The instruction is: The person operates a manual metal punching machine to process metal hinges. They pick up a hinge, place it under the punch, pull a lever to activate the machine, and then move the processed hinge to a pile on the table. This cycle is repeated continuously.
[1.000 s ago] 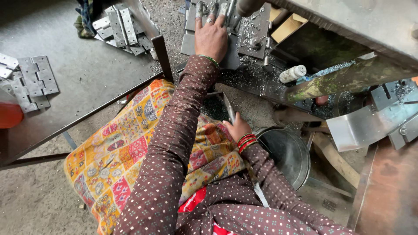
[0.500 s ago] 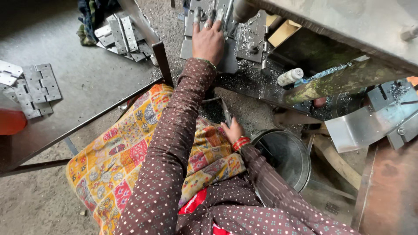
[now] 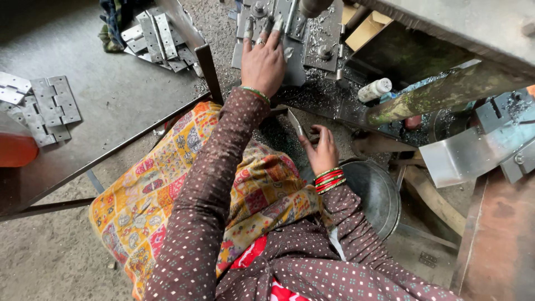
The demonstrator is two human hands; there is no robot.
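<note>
While the left hand [image 3: 263,58] reaches up toward twelve o'clock, its fingers spread flat and open on a grey metal hinge plate [image 3: 294,56] lying on the machine surface [image 3: 329,95], the right hand [image 3: 322,151] sits lower, near the centre of the view. The left palm presses down on the plate rather than closing round it; a ring shows on one finger and a green bangle [image 3: 256,93] circles the wrist. Metal shavings are scattered over the surface around the plate, and bolts stand in the fixture just above the fingertips.

The right hand has its grip pinched on a thin metal piece [image 3: 295,122] that slants up toward eleven o'clock from the thumb and fingers. Red and green bangles [image 3: 329,180] sit on that wrist. Just below it, toward four o'clock, stands a round dark metal pan [image 3: 376,195].

Both arms wear brown dotted sleeves [image 3: 206,200]. A yellow patterned cloth [image 3: 161,195] covers the lap at seven o'clock.

At ten o'clock a pile of finished hinges [image 3: 153,36] lies on the floor beside a dark steel frame bar [image 3: 203,61], and at nine o'clock more hinges [image 3: 42,106] are laid out on the concrete, close to an orange object [image 3: 14,150] at the left edge. Toward two o'clock a small white bottle [image 3: 374,90] lies on its side beside a worn lever [image 3: 440,95], and a bent sheet of bright metal [image 3: 468,156] sits at three o'clock.
</note>
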